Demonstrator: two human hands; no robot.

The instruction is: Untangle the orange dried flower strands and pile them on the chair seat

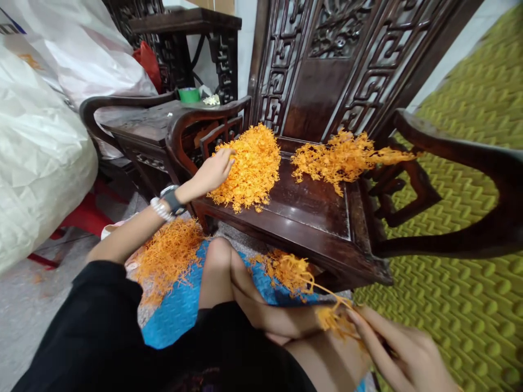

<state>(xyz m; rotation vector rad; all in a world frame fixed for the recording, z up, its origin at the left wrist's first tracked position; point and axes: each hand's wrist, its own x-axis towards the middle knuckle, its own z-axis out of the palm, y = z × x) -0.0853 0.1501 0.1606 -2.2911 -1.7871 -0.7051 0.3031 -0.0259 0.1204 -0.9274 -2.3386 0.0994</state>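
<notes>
My left hand reaches to the big heap of orange flower sprigs on the dark wooden chair seat. Its fingers curl into the heap's left edge. My right hand is low at the bottom right, fingers pinched on a thin orange sprig over my knee. A second, looser heap of orange sprigs lies at the back right of the seat. More orange sprigs lie on the blue cloth on the floor by my legs.
The carved chair back and armrests frame the seat. A second dark chair with a green cup stands to the left. Large white plastic bags fill the far left. A yellow-green textured mat lies to the right.
</notes>
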